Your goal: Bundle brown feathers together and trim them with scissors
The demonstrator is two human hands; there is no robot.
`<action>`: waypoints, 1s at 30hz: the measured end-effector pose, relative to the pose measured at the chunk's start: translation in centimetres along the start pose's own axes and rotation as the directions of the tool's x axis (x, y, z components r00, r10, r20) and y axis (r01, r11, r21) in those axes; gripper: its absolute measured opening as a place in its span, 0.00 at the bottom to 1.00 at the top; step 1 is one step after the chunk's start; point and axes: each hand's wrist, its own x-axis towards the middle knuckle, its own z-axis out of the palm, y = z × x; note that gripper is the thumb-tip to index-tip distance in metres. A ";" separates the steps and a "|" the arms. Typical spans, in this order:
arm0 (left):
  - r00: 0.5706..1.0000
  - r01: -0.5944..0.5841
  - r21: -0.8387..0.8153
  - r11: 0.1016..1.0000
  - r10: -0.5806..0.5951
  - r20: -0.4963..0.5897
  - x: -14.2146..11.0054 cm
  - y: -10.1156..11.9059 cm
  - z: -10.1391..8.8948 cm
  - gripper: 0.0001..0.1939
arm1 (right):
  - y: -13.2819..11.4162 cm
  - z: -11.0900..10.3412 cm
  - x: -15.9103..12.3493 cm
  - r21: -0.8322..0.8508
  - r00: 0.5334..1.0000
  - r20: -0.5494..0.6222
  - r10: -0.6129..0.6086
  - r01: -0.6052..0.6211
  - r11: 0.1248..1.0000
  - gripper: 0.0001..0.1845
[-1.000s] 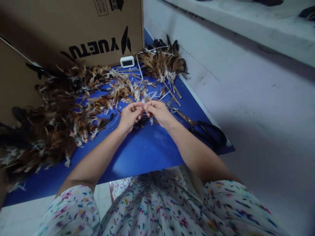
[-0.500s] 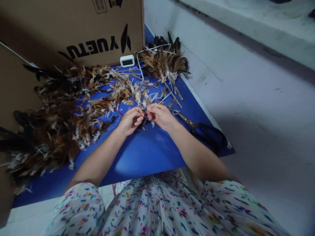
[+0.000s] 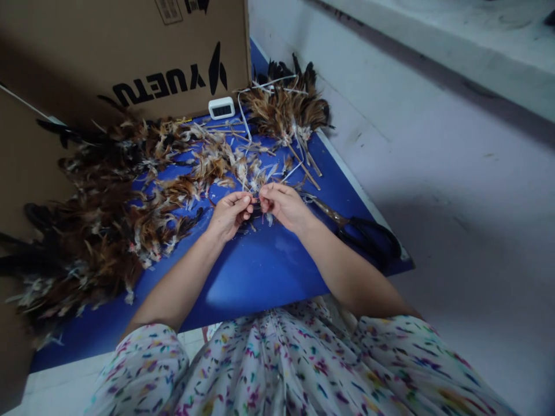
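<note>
My left hand (image 3: 230,215) and my right hand (image 3: 284,205) are close together over the front part of the blue table (image 3: 260,271). Both are closed in a pinch, thumb against fingers. A thin reddish strand shows in the small gap between the fingertips; it is too small to tell its kind. Just beyond the hands lie loose brown and white feathers (image 3: 240,167). Scissors (image 3: 342,219) with black handles rest to the right of my right hand, partly behind the forearm.
Heaps of brown and black feathers (image 3: 99,231) cover the table's left side. A feather bundle (image 3: 286,107) with thin sticks lies at the back right, against the wall (image 3: 411,162). A small white digital device (image 3: 221,108) stands before a large cardboard box (image 3: 108,52).
My left hand has moved slightly left, and the gap between the fingertips is a little wider. The right hand stays almost in place. The view has shifted slightly.
</note>
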 end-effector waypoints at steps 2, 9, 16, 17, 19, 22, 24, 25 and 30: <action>1.000 -0.022 -0.023 0.999 0.022 -0.014 -0.1 0.0 0.1 0.12 | 0.1 0.0 0.0 -0.002 1.000 0.003 0.010 -0.010 1.000 0.11; 0.996 -0.084 -0.114 0.990 0.079 -0.040 -0.2 -0.1 0.6 0.12 | 0.8 0.2 0.1 -0.050 1.000 0.025 0.012 -0.011 0.999 0.14; 0.978 -0.206 -0.068 0.976 0.204 -0.030 -0.2 -0.3 0.7 0.14 | 0.6 0.7 -0.3 -0.068 0.999 0.043 -0.003 0.006 0.998 0.15; 0.976 -0.219 -0.072 0.973 0.218 -0.021 -0.2 -0.3 0.6 0.15 | 0.6 0.7 -0.3 -0.078 0.999 0.051 0.005 -0.001 0.997 0.15; 0.973 -0.231 -0.077 0.970 0.230 -0.021 -0.2 -0.2 0.5 0.16 | 0.7 0.7 -0.3 -0.121 0.998 0.065 0.016 -0.008 0.993 0.16; 0.978 -0.205 -0.061 0.977 0.202 -0.046 -0.2 -0.1 0.4 0.16 | 0.9 0.5 -0.2 -0.215 0.997 0.071 0.003 0.012 0.977 0.22; 0.981 -0.192 -0.051 0.980 0.189 -0.054 -0.2 0.0 0.5 0.16 | 1.0 0.4 -0.2 -0.258 0.997 0.071 -0.011 0.029 0.966 0.22; 0.980 -0.192 -0.053 0.980 0.189 -0.054 -0.2 0.0 0.5 0.15 | 1.1 0.3 -0.1 -0.272 0.998 0.065 -0.022 0.039 0.961 0.20; 0.980 -0.194 -0.062 0.979 0.191 -0.058 0.0 -0.1 0.3 0.13 | 0.8 0.1 -0.1 -0.357 0.993 0.004 -0.121 0.115 0.927 0.13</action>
